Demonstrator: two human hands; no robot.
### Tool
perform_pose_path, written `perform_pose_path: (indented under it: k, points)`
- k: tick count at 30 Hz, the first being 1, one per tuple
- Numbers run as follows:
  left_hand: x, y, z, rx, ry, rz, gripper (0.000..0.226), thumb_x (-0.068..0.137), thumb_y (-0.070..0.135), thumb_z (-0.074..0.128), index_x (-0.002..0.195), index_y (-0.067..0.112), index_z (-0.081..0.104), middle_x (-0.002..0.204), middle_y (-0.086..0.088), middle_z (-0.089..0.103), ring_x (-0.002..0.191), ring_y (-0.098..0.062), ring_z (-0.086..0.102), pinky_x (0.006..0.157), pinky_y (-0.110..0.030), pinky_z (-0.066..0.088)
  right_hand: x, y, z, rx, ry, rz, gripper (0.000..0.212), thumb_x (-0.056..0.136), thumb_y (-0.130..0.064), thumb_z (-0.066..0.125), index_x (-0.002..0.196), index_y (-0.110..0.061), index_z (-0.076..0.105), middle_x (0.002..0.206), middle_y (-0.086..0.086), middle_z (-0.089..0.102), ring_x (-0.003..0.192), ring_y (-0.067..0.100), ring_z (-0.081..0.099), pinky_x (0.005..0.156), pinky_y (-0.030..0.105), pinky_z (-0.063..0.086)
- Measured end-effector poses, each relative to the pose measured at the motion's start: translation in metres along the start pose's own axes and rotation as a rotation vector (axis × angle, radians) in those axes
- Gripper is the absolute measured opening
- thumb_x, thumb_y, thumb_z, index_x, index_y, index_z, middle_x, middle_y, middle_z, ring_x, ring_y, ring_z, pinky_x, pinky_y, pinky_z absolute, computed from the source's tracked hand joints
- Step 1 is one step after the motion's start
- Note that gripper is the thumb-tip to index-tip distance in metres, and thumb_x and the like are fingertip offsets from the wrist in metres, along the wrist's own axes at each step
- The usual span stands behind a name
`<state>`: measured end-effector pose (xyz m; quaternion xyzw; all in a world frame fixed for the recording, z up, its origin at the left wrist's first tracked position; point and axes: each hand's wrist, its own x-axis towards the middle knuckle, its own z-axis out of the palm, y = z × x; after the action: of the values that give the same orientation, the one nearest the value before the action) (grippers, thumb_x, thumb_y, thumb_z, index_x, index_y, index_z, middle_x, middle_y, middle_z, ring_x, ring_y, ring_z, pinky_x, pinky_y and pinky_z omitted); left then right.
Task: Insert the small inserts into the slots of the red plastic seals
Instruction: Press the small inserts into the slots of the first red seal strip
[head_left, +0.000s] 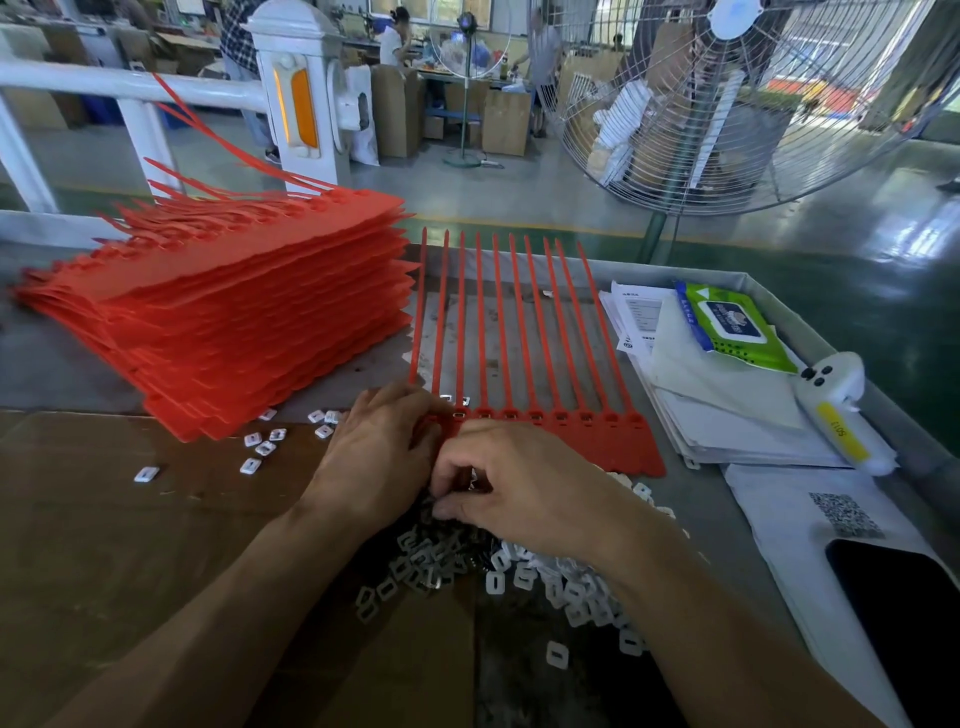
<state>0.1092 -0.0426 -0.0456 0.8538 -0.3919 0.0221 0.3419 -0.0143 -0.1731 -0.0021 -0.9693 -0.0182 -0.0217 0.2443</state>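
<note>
L hand (382, 457) + R hand (524, 488) on seal strip (597, 441)

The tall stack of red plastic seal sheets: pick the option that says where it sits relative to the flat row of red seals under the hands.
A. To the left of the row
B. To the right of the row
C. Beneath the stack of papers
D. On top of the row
A: the tall stack of red plastic seal sheets sits left of the flat row of red seals, on the grey table.

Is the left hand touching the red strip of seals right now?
Touching. The head view shows the left hand with its fingers lying on the red seal strip at its left end.
</note>
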Motion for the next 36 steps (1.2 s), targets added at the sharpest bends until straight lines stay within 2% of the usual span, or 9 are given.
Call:
perform_pose_path:
  k: [6,13,16,19,22,24,27,32,36]
  points:
    - [-0.003,0.005,-0.002,0.029,-0.014,-0.004,0.029,0.094,0.026,0.061,0.122,0.033,0.067,0.125,0.010,0.058,0.119,-0.015,0.043,0.101,-0.037,0.037,-0.001,-0.003,-0.009,0.145,0.050,0.051,0.010,0.093,-0.026,0.074,0.088,-0.031,0.068,0.087,-0.016,0.069,0.079,0.001,0.066,0.076,0.028,0.057]
    - [0.005,0.013,-0.006,0.059,-0.093,-0.065,0.032,0.092,0.033,0.061,0.124,0.036,0.065,0.126,0.006,0.060,0.123,-0.018,0.042,0.101,-0.038,0.038,-0.003,-0.003,-0.013,0.143,-0.008,0.101,0.005,0.094,-0.025,0.074,0.096,-0.029,0.072,0.097,-0.015,0.069,0.091,-0.001,0.064,0.086,0.031,0.056]
    - [0.012,0.015,-0.007,0.085,-0.099,-0.077,0.030,0.092,0.039,0.061,0.121,0.034,0.067,0.121,0.004,0.064,0.120,-0.020,0.048,0.102,-0.043,0.043,-0.007,0.002,-0.012,0.165,0.010,0.093,0.009,0.094,-0.022,0.074,0.100,-0.030,0.073,0.101,-0.016,0.070,0.094,-0.004,0.064,0.085,0.018,0.052]
    - [0.013,0.016,-0.004,0.076,-0.034,-0.089,0.026,0.091,0.041,0.062,0.114,0.033,0.071,0.114,0.006,0.068,0.115,-0.018,0.054,0.097,-0.044,0.047,-0.010,0.007,-0.011,0.166,0.043,0.071,0.015,0.094,-0.019,0.073,0.102,-0.032,0.074,0.103,-0.019,0.067,0.096,-0.007,0.060,0.080,0.008,0.045]
    - [0.007,0.016,0.001,0.070,0.045,-0.074,0.023,0.092,0.039,0.061,0.111,0.032,0.072,0.110,0.009,0.068,0.110,-0.017,0.056,0.094,-0.044,0.048,-0.013,0.009,-0.008,0.176,0.046,0.050,0.014,0.093,-0.021,0.074,0.098,-0.034,0.076,0.102,-0.018,0.064,0.098,-0.004,0.060,0.087,0.015,0.047]
    - [0.006,0.015,0.002,0.059,0.059,-0.057,0.022,0.093,0.038,0.061,0.110,0.032,0.072,0.109,0.009,0.067,0.108,-0.018,0.056,0.092,-0.043,0.048,-0.013,0.008,-0.005,0.188,0.040,0.034,0.012,0.092,-0.024,0.075,0.099,-0.033,0.078,0.102,-0.018,0.064,0.098,-0.002,0.060,0.086,0.019,0.047]
    - [0.004,0.012,0.000,0.055,0.035,-0.039,0.023,0.094,0.039,0.060,0.114,0.032,0.070,0.111,0.009,0.065,0.110,-0.017,0.052,0.094,-0.043,0.045,-0.014,0.005,-0.003,0.217,0.061,0.001,0.012,0.094,-0.025,0.074,0.101,-0.032,0.079,0.103,-0.016,0.066,0.098,0.000,0.062,0.081,0.017,0.046]
    - [0.000,0.009,-0.001,0.046,0.025,-0.025,0.025,0.094,0.038,0.061,0.118,0.033,0.069,0.115,0.010,0.062,0.112,-0.014,0.046,0.092,-0.035,0.040,-0.017,0.003,-0.002,0.257,0.150,0.007,0.013,0.096,-0.020,0.071,0.103,-0.028,0.078,0.099,-0.016,0.073,0.092,-0.005,0.066,0.079,0.009,0.048]
    - [-0.001,0.010,-0.001,0.057,0.023,-0.028,0.024,0.093,0.039,0.061,0.116,0.036,0.068,0.114,0.012,0.062,0.112,-0.013,0.046,0.094,-0.033,0.039,-0.020,0.013,-0.007,0.313,0.306,0.078,0.010,0.095,-0.019,0.072,0.100,-0.027,0.077,0.090,-0.017,0.074,0.085,-0.006,0.068,0.076,0.006,0.049]
